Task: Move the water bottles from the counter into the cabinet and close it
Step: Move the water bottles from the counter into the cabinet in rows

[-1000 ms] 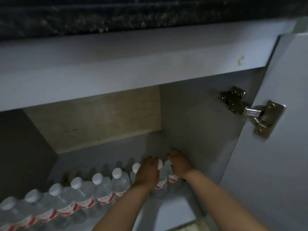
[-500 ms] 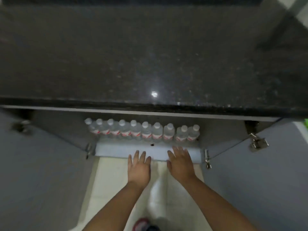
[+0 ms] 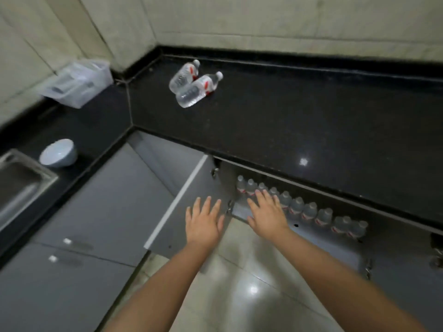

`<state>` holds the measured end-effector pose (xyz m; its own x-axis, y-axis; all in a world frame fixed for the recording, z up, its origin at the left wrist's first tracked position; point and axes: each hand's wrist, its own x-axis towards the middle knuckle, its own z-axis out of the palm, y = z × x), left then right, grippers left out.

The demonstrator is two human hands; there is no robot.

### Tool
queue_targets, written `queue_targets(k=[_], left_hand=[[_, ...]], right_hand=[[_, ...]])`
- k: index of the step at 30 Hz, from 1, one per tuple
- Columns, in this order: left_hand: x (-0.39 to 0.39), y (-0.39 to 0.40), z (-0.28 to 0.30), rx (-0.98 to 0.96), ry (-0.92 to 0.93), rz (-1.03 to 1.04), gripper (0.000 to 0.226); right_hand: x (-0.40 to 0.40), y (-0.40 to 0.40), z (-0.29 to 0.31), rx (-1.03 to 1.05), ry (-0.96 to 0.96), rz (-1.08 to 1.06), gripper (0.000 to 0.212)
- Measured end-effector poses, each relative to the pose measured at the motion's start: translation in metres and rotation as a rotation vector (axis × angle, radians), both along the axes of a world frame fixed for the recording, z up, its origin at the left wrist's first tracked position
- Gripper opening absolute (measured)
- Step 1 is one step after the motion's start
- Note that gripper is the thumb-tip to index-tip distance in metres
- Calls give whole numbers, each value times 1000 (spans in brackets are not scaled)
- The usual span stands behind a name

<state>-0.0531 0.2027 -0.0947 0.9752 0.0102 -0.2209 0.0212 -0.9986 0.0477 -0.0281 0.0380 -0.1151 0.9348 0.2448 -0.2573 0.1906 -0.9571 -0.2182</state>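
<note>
Still, two bottles (image 3: pixel 195 83) lie on the tabletop (image 3: pixel 287 121); both hands (image 3: pixel 203 221) (image 3: pixel 267 213), fingers released, risk shutting the cabinet (image 3: pixel 311 238) prematurely.

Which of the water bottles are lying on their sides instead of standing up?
The two clear plastic water bottles on the black stone counter lie on their sides; the row in the open cabinet stands upright.

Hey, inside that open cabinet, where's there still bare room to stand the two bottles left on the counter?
The row of bottles fills the back of the cabinet shelf side to side. The bare strip runs in front of that row, along the shelf's front edge. The two bottles on the counter lie near the back wall.
</note>
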Motion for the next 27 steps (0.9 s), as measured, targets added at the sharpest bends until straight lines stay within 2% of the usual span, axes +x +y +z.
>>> queue_targets(k=[6,9,12,16,20,27], left_hand=[[25,81,70,10,-139,48,50],[49,103,91,-12,-196,48,49],[85,114,101,-53,-223,56,49],[151,123,102,-79,-230,70,49],[240,134,91,-77,-232,105,48],[420,146,68,-86,-125,198,48]], right_hand=[[39,74,89,20,-171,-25,54],[65,94,124,23,-292,-40,52],[99,99,143,35,-332,-96,53],[168,95,148,62,-339,-193,53],[271,95,137,97,-298,-261,52],[470,101,97,269,-85,-397,47]])
